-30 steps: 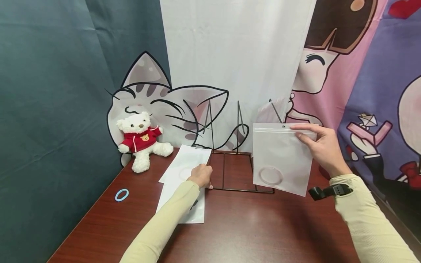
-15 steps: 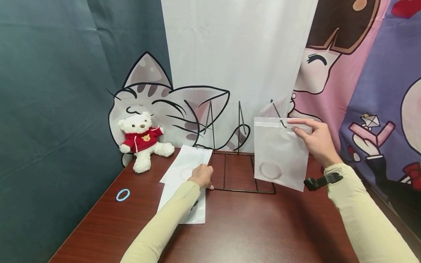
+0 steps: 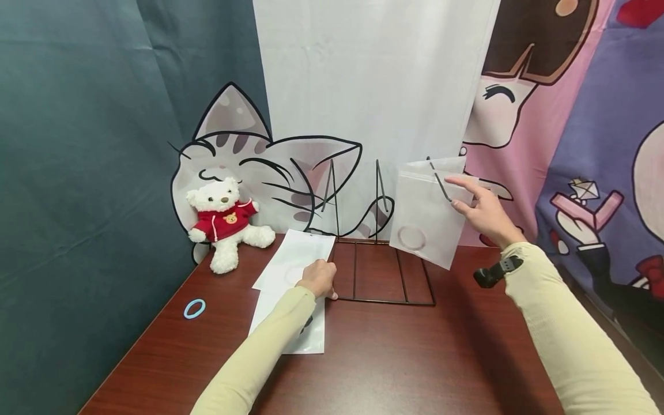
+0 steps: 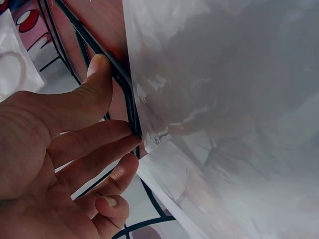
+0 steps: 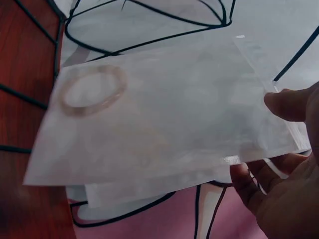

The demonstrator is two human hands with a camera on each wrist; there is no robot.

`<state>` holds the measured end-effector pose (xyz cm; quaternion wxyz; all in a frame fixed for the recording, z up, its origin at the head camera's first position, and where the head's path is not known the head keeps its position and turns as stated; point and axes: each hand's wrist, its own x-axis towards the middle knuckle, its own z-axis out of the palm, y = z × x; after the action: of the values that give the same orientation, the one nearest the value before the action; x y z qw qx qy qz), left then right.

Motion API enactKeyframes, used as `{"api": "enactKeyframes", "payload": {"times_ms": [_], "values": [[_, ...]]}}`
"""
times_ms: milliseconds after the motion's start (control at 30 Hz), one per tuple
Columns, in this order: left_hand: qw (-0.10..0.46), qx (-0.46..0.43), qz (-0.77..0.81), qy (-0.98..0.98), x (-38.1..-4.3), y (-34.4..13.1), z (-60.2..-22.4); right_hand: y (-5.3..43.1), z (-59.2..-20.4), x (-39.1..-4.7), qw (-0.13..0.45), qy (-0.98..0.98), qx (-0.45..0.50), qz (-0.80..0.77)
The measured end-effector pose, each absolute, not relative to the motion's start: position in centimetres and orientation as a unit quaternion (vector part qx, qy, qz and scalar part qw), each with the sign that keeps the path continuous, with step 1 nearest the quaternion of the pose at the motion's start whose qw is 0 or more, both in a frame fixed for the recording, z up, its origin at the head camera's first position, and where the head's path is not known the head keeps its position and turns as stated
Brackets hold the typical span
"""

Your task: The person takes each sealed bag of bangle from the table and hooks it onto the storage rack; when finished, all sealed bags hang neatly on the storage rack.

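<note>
My right hand (image 3: 485,214) is at the upper right edge of the clear bag (image 3: 422,216), its forefinger straight and its thumb spread well away below; the bag passes between them, but I cannot tell whether either touches it. From that hand, the bag lies toward 9 o'clock; from my left hand (image 3: 317,279), it lies toward 2 o'clock and well apart, so the right is much nearer. The bag hangs with its long axis near upright, its top leaning toward 1 o'clock, its lower end, where a ring (image 3: 411,237) shows through, toward 7. The rightmost prong (image 3: 439,180) passes at its top and points toward 5 o'clock, its tip near my right thumb. That line of prong against bag top and fingers is what matters most here. My left hand pinches the near left corner of the wire rack (image 3: 384,300) on the table (image 3: 378,357), beside flat white bags (image 3: 295,248).
</note>
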<state>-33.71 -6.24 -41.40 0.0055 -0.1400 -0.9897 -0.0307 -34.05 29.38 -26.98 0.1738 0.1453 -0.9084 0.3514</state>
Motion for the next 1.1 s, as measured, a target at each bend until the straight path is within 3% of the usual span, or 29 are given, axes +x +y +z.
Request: {"api": "enactKeyframes", "payload": {"times_ms": [133, 433, 900, 1100], "values": [[0.007, -0.139, -0.031, -0.990, -33.7, -6.2, -41.3, 29.6, -27.3, -34.3, 0.141, -0.919, 0.135, 0.344], [0.005, -0.142, -0.028, -0.989, -33.5, -6.2, -41.2, 30.3, -29.6, -34.0, 0.144, -0.923, 0.107, 0.341], [0.015, -0.173, -0.046, -0.984, -32.8, -7.5, -41.6, 31.9, -37.9, -32.5, 0.135, -0.936, 0.092, 0.312], [0.009, -0.196, -0.088, -0.977, -33.2, -9.5, -41.3, 30.8, -40.2, -32.0, 0.072, -0.945, 0.132, 0.292]]}}
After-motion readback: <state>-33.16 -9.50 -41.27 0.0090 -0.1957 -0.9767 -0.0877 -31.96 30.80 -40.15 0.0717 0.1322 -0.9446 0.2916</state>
